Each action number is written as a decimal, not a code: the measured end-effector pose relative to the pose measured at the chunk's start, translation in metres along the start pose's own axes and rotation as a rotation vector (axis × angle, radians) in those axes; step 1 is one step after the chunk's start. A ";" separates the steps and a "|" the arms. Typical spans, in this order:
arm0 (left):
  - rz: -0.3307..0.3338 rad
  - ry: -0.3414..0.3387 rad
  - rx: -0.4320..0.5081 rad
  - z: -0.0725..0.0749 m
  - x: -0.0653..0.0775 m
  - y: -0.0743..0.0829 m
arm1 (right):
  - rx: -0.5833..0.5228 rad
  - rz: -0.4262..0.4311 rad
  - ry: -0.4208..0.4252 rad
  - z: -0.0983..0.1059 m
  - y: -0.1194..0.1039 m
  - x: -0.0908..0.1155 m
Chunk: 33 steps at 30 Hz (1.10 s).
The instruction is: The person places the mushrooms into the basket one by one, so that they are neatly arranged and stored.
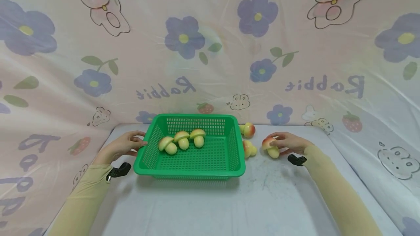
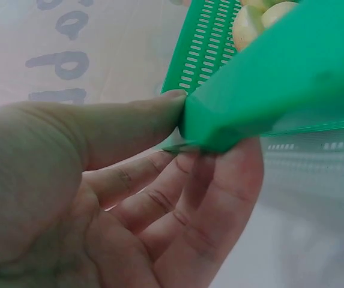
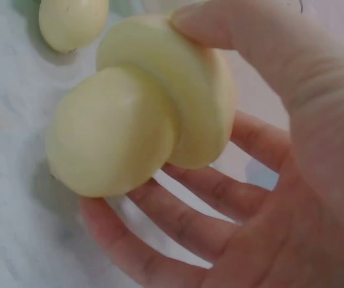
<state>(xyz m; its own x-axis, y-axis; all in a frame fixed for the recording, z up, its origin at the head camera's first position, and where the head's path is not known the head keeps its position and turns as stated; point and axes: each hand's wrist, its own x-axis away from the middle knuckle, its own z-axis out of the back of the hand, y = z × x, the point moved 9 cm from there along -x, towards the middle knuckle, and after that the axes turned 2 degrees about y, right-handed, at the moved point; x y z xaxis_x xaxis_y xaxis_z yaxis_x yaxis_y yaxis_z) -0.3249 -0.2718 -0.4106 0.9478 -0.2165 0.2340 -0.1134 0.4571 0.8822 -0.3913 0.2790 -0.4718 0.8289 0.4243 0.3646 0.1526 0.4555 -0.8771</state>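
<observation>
A green plastic basket (image 1: 193, 172) stands on the table, three toy mushrooms (image 1: 182, 140) lying inside toward its left and back. My left hand (image 1: 126, 145) pinches the basket's left rim; in the left wrist view the thumb (image 2: 135, 123) lies on one side of the rim and the fingers reach under it. To the right of the basket, my right hand (image 1: 290, 142) holds another toy mushroom (image 1: 271, 148) with a reddish cap and pale yellow stem. The right wrist view shows the thumb on its cap (image 3: 202, 90) and the fingers around its far side.
Two more toy mushrooms lie close to the basket's right side, one farther back (image 1: 248, 130) and one nearer (image 1: 250, 149). A printed cloth (image 1: 216, 72) hangs behind the white table (image 1: 183, 210) and at both sides. Each wrist carries a black device (image 1: 119, 170).
</observation>
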 end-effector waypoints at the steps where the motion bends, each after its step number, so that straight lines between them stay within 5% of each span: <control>1: 0.000 0.002 -0.001 0.000 0.000 0.000 | -0.011 0.001 0.003 0.001 -0.001 0.001; 11: 0.007 0.015 -0.014 0.001 -0.003 -0.004 | -0.054 0.059 0.051 0.003 -0.033 0.016; 22: 0.008 0.012 -0.012 0.001 -0.003 -0.003 | -0.062 0.188 -0.049 -0.017 -0.083 0.026; 33: 0.008 0.008 -0.008 0.001 -0.001 -0.001 | -0.068 0.269 -0.121 -0.054 -0.138 0.014</control>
<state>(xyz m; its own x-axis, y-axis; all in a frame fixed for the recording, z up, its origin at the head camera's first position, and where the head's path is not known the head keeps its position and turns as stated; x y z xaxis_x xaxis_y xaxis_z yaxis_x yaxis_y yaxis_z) -0.3259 -0.2729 -0.4116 0.9493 -0.2062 0.2374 -0.1183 0.4654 0.8772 -0.3719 0.1793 -0.3623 0.7749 0.6147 0.1472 -0.0246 0.2620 -0.9647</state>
